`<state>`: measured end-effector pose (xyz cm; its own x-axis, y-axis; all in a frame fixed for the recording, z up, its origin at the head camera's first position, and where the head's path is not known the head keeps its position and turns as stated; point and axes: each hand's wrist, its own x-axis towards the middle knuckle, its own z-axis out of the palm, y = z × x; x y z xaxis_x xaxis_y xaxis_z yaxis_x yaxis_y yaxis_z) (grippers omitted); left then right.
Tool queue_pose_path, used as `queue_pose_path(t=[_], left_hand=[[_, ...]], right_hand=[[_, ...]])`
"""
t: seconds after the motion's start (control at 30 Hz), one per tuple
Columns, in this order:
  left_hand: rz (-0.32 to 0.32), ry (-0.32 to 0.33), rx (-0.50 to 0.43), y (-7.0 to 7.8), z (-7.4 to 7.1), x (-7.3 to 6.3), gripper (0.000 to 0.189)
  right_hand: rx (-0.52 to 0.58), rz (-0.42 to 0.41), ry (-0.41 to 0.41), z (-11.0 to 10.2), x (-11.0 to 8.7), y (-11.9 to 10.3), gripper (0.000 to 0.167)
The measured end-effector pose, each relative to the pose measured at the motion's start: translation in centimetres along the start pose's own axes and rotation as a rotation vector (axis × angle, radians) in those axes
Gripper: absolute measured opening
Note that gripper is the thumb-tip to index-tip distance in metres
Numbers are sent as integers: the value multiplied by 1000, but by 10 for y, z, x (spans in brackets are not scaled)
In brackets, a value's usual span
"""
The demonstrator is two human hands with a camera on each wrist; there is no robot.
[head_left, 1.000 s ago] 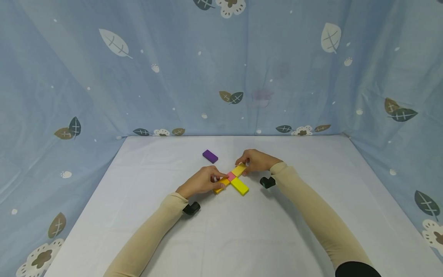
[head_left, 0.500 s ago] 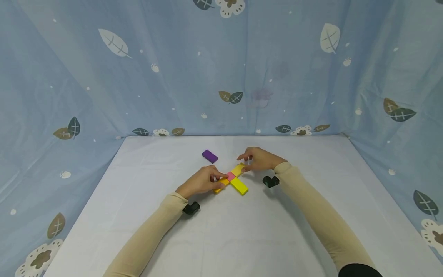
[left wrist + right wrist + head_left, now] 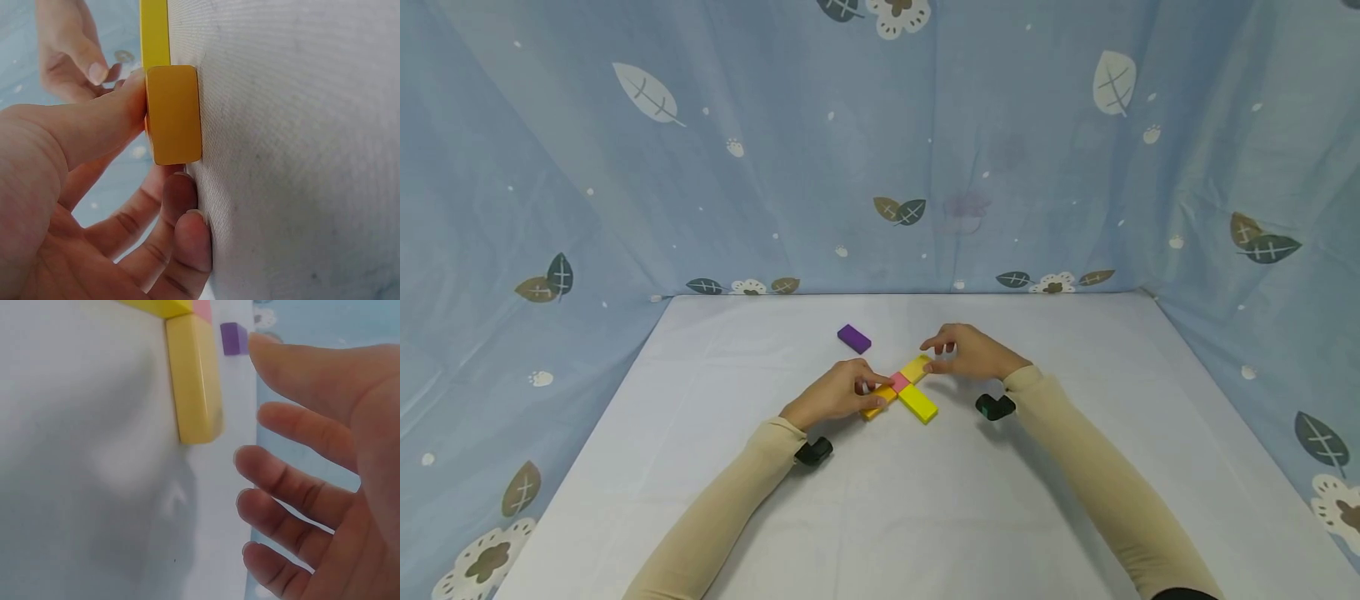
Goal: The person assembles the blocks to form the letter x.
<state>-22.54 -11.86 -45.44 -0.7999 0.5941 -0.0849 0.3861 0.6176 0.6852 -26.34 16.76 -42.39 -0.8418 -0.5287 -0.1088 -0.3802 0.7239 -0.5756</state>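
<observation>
On the white cloth, an orange block [image 3: 890,392], a pink block [image 3: 900,382], a pale yellow block [image 3: 915,368] and a bright yellow block [image 3: 918,403] meet end to side, with pink at the centre. My left hand [image 3: 833,392] pinches the orange block [image 3: 175,115] between thumb and fingers, its index finger reaching to the pink one. Just beyond the outer end of the pale yellow block [image 3: 194,378], my right hand [image 3: 976,352] hovers with fingers apart and nothing held. Partly covered by the left hand is the orange block in the head view.
A purple block [image 3: 854,338] lies apart, behind the joined blocks and slightly left. White cloth [image 3: 880,517] covers the table. A blue curtain [image 3: 775,167] with leaf prints hangs behind the table and along its sides.
My right hand has let go of the pale yellow block and drawn back a little to the right, its fingers parting. The left hand and the blocks stay in place.
</observation>
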Motion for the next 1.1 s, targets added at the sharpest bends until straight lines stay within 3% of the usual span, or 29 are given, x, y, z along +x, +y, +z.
queue_pose_path(t=[0.63,1.1], left_hand=[[-15,4,2,2,0,-1,39],[6,5,13,4,-1,-1,39]], right_hand=[[31,16,91,11,-19,-10,42],[73,-21,137,23,-26,-10,42]])
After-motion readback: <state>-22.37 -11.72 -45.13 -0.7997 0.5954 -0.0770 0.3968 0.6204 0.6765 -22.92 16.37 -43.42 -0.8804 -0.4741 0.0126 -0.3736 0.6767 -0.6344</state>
